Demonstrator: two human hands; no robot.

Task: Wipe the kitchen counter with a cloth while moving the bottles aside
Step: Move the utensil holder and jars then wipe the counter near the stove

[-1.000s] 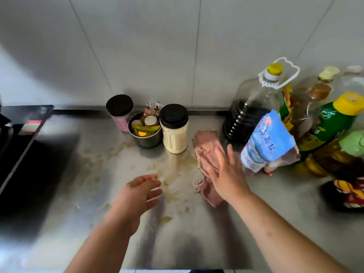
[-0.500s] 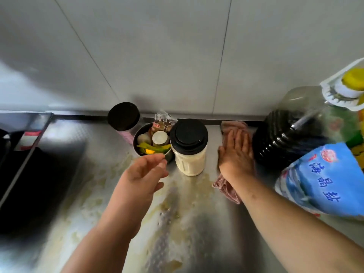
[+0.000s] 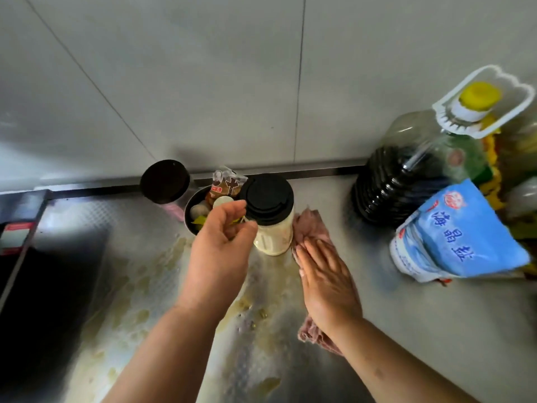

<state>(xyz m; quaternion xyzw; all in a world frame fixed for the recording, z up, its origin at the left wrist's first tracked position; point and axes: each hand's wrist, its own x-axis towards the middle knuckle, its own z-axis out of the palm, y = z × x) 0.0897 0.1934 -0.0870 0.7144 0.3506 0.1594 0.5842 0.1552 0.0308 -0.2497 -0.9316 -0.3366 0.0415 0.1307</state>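
A cream-coloured jar (image 3: 276, 238) with a black lid stands at the back of the steel counter (image 3: 421, 330). My left hand (image 3: 223, 248) is against the jar's left side just below the lid, fingers curled and apart, not closed round it. A pink cloth (image 3: 312, 225) lies right of the jar, touching its base. My right hand (image 3: 325, 274) lies flat on the cloth with fingers together, pressing it onto the counter. The cloth's tail sticks out under my wrist. Yellowish smears and crumbs (image 3: 139, 286) cover the counter in front of the jar.
Left of the jar stand a steel bowl (image 3: 189, 218) holding small packets and a pink jar (image 3: 164, 181) with a black lid. At the right are a big dark oil bottle (image 3: 406, 181), a blue salt bag (image 3: 459, 237) and more bottles behind. A black stove (image 3: 43, 286) fills the left.
My left hand has moved forward from mid-counter up to the cream jar. My right hand slid the cloth to the back wall, then pulled it back and left, beside the jar.
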